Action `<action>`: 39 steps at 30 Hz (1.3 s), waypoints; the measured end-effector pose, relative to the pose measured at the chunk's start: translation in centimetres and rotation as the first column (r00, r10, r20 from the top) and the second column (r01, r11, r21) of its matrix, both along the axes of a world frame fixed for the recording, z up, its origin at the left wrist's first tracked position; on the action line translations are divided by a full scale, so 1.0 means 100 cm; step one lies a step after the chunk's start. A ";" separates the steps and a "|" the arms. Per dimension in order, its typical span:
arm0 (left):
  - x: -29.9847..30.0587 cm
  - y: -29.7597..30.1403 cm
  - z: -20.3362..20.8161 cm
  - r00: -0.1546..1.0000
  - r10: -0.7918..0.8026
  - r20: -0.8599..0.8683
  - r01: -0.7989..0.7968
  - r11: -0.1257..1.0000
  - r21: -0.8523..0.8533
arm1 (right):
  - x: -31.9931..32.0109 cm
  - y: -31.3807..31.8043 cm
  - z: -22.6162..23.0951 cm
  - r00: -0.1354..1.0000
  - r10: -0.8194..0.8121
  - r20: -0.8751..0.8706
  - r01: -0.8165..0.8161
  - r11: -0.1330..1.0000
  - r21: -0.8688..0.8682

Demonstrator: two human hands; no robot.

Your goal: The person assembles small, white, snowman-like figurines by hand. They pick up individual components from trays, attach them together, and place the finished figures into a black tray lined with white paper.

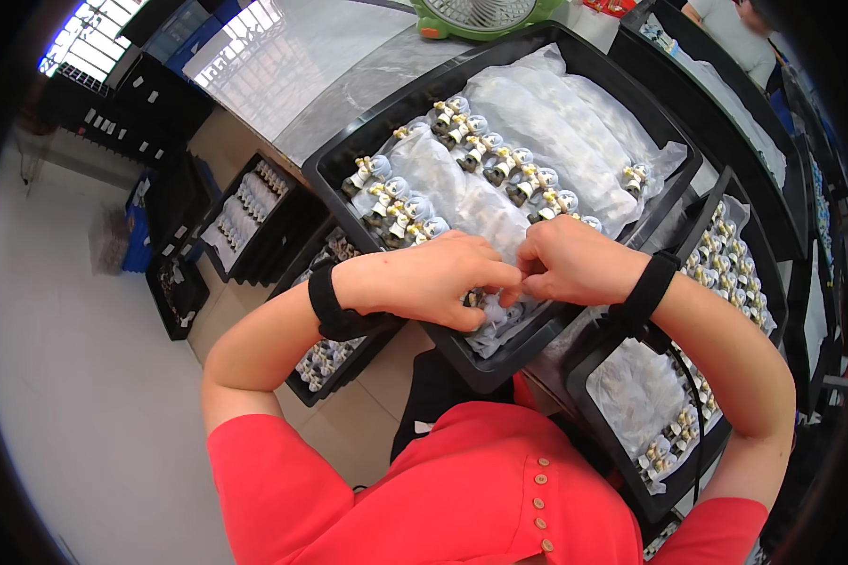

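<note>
Both of my hands are over the near end of a black plastic tray (481, 369). Rows of small figurines (501, 162) with pale blue-grey tops, yellow parts and dark bases lie in it among translucent white wrapping sheets (561, 108). My left hand (457, 271) is closed, with its fingers curled down and its thumb low beside a partly covered figurine. Right beside it, my right hand (579, 262) is closed in a pinch, its fingertips nearly meeting the left ones. Whatever sits between the fingertips is hidden.
Another tray of figurines (631, 377) stands at the right, below a wrapped tray (725, 104). Stacked trays (254, 212) stand on the floor at left. A green fan (485, 17) is on the grey table (339, 71). Part of another person (737, 38) shows at far right.
</note>
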State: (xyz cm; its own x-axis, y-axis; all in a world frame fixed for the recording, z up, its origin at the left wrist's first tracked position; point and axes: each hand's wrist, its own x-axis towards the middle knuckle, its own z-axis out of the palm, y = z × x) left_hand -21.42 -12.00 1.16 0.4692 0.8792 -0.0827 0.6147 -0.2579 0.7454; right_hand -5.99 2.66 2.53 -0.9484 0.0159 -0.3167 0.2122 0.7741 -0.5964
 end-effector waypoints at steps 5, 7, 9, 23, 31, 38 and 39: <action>0.000 0.001 0.004 1.000 0.019 0.023 -0.018 0.999 -0.044 | 0.002 0.001 -0.001 1.000 -0.006 0.006 0.007 0.999 -0.040; -0.001 0.000 0.006 0.999 0.026 0.021 -0.025 0.999 -0.040 | 0.002 0.001 0.002 1.000 -0.013 0.028 0.015 0.998 -0.058; -0.004 -0.001 0.012 0.996 0.087 0.035 -0.085 0.994 -0.066 | 0.004 0.000 0.005 0.998 -0.039 0.052 0.044 0.996 -0.084; -0.052 -0.014 0.013 0.883 0.392 -0.258 -0.342 0.914 0.220 | 0.002 -0.046 -0.006 0.995 -0.078 0.057 0.080 0.997 -0.019; -0.054 -0.013 0.006 0.882 0.362 -0.301 -0.323 0.931 0.171 | 0.000 -0.061 -0.022 0.994 -0.022 -0.110 0.041 0.984 0.174; -0.050 -0.014 0.005 0.868 0.406 -0.286 -0.368 0.913 0.177 | 0.000 -0.058 -0.029 0.991 -0.013 -0.132 0.032 0.990 0.141; -0.050 -0.014 0.005 0.867 0.406 -0.290 -0.369 0.913 0.176 | 0.000 -0.058 -0.029 0.992 -0.014 -0.122 0.031 0.990 0.137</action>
State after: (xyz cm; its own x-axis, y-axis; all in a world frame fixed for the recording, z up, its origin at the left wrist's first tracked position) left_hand -26.38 -13.35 1.70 0.0547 0.9967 -0.0595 0.8784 -0.0197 0.4775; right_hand -6.01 -3.11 -0.35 -0.9784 0.0736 -0.1932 0.1637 0.8467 -0.5063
